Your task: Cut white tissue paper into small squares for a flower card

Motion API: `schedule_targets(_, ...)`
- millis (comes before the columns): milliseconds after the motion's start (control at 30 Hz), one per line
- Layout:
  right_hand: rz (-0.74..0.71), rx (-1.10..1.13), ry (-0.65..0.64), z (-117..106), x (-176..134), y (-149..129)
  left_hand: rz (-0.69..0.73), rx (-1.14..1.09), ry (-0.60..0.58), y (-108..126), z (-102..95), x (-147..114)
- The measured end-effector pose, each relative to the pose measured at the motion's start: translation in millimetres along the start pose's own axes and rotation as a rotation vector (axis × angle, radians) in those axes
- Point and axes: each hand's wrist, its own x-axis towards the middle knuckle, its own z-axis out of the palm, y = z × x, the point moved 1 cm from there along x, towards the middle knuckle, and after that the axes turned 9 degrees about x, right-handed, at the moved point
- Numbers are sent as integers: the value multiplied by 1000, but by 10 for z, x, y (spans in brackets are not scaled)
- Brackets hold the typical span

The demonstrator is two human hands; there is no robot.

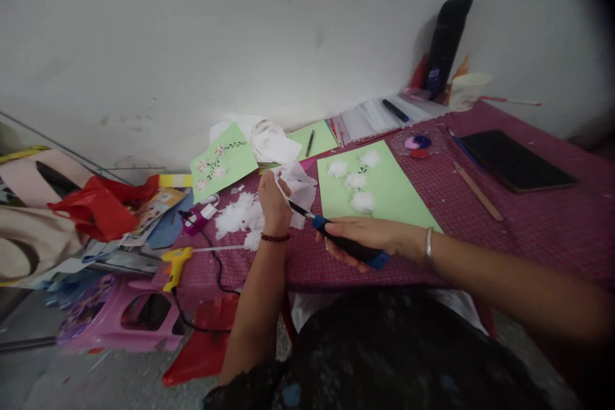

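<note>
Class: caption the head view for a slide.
Right hand holds a long blue and black tool toward thin white paper in the left hand, over maroon checked cloth.

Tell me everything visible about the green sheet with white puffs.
The green sheet is pale, smooth and paper-like, lying flat on the purplish tablecloth. It bears four fluffy white puffs and small dark leaf-shaped marks. The right hand hides part of its near edge; whether they touch is unclear.
</note>
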Motion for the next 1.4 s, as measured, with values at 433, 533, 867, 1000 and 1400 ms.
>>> schedule_targets(433, -32, 10, 53, -63, 88, 69, 175, 63, 58, 17, 67, -122)
schedule_targets(533, -49, 20, 72, -59, 99, 62, 128, 25, 42, -23, 74, -120)
schedule_targets(867, -173, 36, 98, -129, 100, 29, -70, -306, -204, 8, 164, -204)
schedule_targets(1000, -219, 27, 87, -188, 90, -17, -20, -355, -301, -1, 176, -258)
schedule_targets(1400, -220, 64, 72, -256, 73, -32, 24, -292, -331, -44, 195, -227)
